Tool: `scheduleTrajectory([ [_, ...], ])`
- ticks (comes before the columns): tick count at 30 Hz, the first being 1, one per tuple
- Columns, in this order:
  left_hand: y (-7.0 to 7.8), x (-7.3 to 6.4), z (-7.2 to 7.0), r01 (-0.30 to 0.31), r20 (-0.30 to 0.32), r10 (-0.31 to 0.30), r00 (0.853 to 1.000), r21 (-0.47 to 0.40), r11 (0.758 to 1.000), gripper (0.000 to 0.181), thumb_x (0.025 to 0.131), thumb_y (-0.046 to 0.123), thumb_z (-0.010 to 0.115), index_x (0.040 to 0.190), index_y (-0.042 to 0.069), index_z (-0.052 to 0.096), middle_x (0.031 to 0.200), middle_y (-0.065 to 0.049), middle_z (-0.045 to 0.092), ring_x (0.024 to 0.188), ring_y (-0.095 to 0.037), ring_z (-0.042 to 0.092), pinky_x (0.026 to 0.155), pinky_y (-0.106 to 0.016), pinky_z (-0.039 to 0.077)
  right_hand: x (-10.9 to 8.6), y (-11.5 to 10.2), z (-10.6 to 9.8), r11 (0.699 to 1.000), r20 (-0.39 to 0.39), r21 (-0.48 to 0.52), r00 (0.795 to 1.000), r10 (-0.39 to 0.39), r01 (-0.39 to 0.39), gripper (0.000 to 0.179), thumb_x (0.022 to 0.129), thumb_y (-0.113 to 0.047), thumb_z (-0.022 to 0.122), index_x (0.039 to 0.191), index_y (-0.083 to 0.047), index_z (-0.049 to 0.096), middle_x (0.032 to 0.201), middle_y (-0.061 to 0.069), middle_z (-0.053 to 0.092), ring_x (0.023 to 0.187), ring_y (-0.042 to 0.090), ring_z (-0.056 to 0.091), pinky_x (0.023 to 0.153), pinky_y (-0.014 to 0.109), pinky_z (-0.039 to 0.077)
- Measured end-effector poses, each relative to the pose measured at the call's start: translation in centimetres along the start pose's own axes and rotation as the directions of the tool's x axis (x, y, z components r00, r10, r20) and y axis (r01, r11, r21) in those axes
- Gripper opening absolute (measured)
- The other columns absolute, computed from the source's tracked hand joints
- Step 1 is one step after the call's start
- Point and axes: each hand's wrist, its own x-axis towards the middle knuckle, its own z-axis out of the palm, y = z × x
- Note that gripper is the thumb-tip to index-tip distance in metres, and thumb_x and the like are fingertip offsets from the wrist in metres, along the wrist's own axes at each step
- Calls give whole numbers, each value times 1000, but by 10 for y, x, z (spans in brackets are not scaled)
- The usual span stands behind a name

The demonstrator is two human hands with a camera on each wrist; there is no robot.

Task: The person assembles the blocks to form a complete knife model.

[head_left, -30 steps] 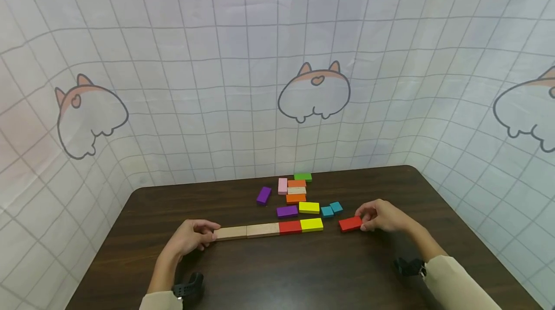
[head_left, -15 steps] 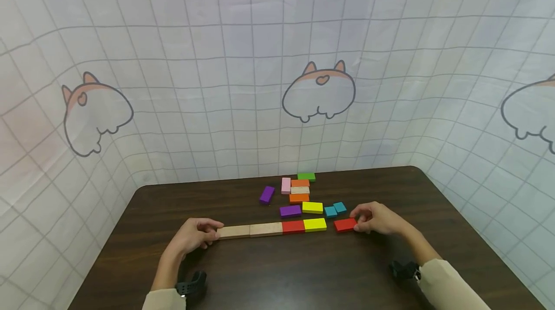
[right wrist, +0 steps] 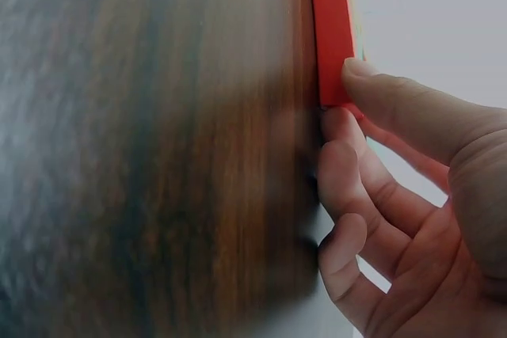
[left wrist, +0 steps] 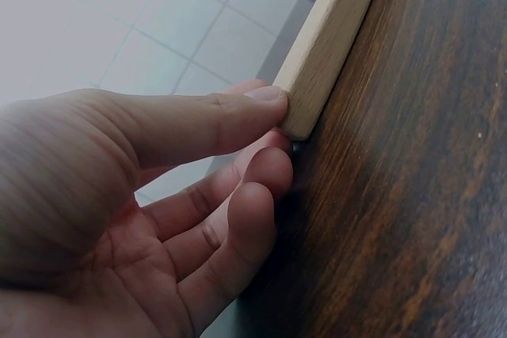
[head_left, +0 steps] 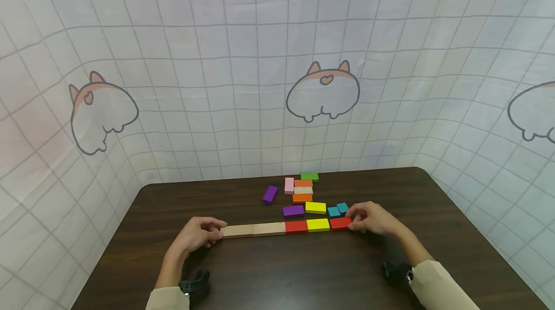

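Observation:
A row of flat blocks lies on the dark table. From the left it has a plain wooden block [head_left: 237, 231], another plain wooden block [head_left: 269, 228], a red block [head_left: 296, 226] and a yellow block [head_left: 318, 225]. My left hand [head_left: 199, 234] pinches the row's left end, its thumb [left wrist: 265, 96] on the wooden block's near end. At the right end, my right hand [head_left: 372, 218] grips a second red block [head_left: 340, 224] between thumb [right wrist: 360, 69] and fingers. That block lies flat at the yellow block's end, close to or touching it.
Behind the row lie purple blocks [head_left: 293, 211], a yellow block [head_left: 315, 208] and small blue blocks [head_left: 334, 212]. Farther back are orange [head_left: 302, 198], pink [head_left: 289, 186] and green [head_left: 310, 176] blocks. A grid-patterned curtain [head_left: 243, 108] surrounds the table [head_left: 277, 271].
My right hand has slid the red block left along the table, closing the gap to the yellow block. My left hand keeps its place at the row's left end.

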Motion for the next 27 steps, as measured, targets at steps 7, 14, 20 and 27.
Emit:
scheduleTrajectory([
  [7, 1, 1, 1, 9, -3, -9, 1000, -7, 1000, 22, 90, 5, 75, 112, 6, 78, 83, -7, 70, 70, -21, 63, 64, -34, 54, 3, 0, 3, 999, -14, 19, 999, 33, -33, 27, 91, -18, 79, 112, -4, 69, 74, 2, 62, 64, 19, 55, 57, 27, 46],
  [14, 2, 0, 1, 13, -4, -13, 1000, -11, 1000, 21, 90, 5, 75, 112, 6, 78, 82, -6, 69, 70, -21, 62, 64, -34, 53, 4, -1, 4, 999, -17, 33, 999, 41, -41, 27, 90, -17, 79, 112, -4, 69, 74, 2, 62, 64, 18, 55, 58, 27, 47],
  [20, 3, -1, 1, 13, -4, -13, 1000, -12, 1000, 22, 90, 5, 76, 112, 5, 78, 82, -6, 69, 70, -20, 63, 64, -34, 53, 4, -2, 5, 998, -11, 46, 999, 39, -38, 27, 90, -16, 79, 112, -3, 69, 75, 1, 62, 65, 18, 55, 58, 27, 48],
  [27, 2, 0, 1, 14, -3, -14, 1000, -20, 1000, 22, 90, 4, 76, 112, 5, 78, 82, -6, 70, 70, -20, 63, 64, -34, 53, 4, -2, 5, 998, -13, 47, 999, 43, -42, 27, 90, -16, 79, 112, -3, 69, 75, 1, 62, 65, 19, 55, 59, 28, 49],
])
